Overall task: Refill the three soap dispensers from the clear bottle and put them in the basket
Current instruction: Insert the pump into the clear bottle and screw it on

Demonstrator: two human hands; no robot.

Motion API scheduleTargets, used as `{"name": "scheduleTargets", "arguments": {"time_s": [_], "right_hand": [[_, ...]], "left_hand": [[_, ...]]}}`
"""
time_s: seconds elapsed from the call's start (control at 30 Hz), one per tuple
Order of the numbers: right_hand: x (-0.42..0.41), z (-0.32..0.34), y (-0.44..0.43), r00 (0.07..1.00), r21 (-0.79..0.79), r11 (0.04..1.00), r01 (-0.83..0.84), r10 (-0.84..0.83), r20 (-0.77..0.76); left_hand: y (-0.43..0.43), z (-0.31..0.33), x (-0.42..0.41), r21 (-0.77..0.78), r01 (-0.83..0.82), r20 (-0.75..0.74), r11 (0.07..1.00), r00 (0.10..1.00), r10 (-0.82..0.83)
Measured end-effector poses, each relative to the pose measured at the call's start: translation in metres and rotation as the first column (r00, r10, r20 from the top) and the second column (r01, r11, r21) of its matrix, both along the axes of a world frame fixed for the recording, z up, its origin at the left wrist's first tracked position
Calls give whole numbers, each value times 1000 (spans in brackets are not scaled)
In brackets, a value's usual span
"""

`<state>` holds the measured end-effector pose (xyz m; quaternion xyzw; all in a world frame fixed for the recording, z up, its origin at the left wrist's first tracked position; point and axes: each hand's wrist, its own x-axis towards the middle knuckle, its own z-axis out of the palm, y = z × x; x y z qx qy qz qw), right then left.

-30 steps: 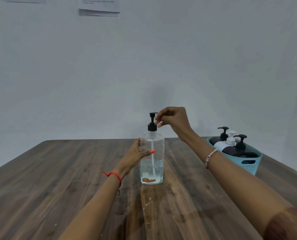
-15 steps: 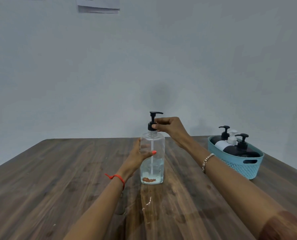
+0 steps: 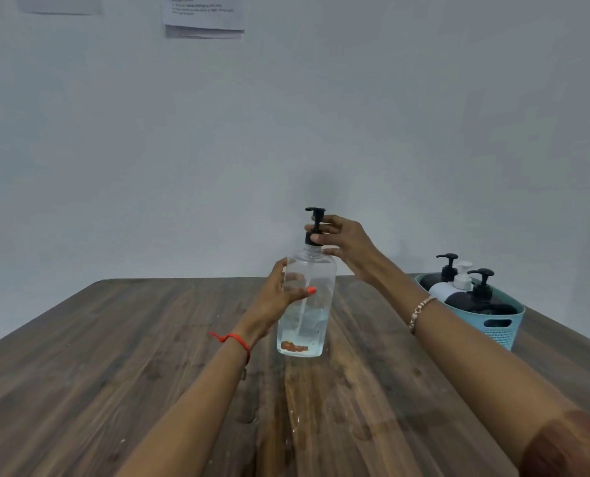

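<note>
Clear bottle with black pump, teal perforated basket, dark wood-grain table

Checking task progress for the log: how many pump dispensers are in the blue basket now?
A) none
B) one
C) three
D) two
C: the rear black dispenser, the white dispenser and the front black dispenser all stand inside the basket.

A plain, sparsely furnished workroom, more like an office or test room than a home: a bare pale grey painted wall carries white printed paper notices, and a dark brown wood-grain table stands against it.
</note>
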<state>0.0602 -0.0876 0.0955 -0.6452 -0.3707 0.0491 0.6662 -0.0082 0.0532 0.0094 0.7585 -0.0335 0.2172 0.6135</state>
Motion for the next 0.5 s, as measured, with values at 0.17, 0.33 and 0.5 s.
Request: {"name": "scheduleTargets", "arguments": {"time_s": [0.17, 0.33, 0.5], "right_hand": [[-19, -3, 4, 964, 5, 976, 217, -215, 155], [-24, -9, 4, 981, 18, 988, 153, -154, 114], [-24, -4, -5, 973, -2, 978, 210, -209, 95]], "left_hand": [[-6, 2, -8, 0, -22, -5, 1000, 1000, 22], [-7, 0, -14, -50, -35, -3, 998, 999, 35], [-11, 4, -19, -28, -10, -4, 1000, 1000, 10]]}}
